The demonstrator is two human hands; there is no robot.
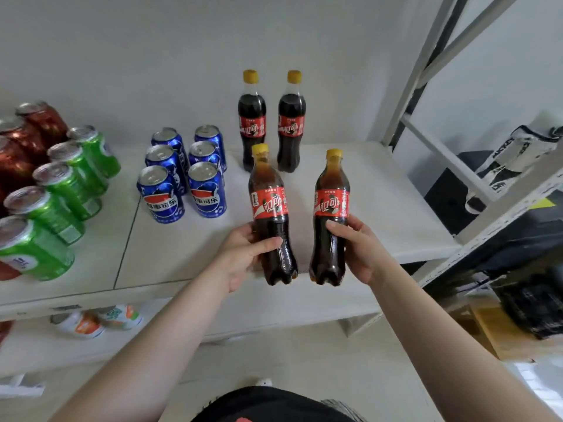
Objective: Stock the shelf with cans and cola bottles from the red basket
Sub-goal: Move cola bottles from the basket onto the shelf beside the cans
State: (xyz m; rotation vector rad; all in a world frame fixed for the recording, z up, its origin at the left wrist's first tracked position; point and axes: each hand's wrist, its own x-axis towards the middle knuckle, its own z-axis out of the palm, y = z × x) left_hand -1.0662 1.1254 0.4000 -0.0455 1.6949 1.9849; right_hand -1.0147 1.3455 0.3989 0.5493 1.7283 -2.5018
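My left hand (243,254) grips a cola bottle (269,205) with a yellow cap and red label, held above the front of the white shelf (380,202). My right hand (359,251) grips a second, matching cola bottle (330,208) just to the right of it. Both are upright and tilt slightly outward at the base. Two more cola bottles (253,123) (291,123) stand side by side at the back of the shelf. Blue cans (182,172) stand in two rows left of the bottles. The red basket is out of view.
Green cans (61,190) and red cans (27,138) fill the shelf's left part. A grey metal upright (411,74) bounds the shelf on the right, with a black-and-white bag (515,156) beyond it. Small packets (100,321) lie on the lower shelf.
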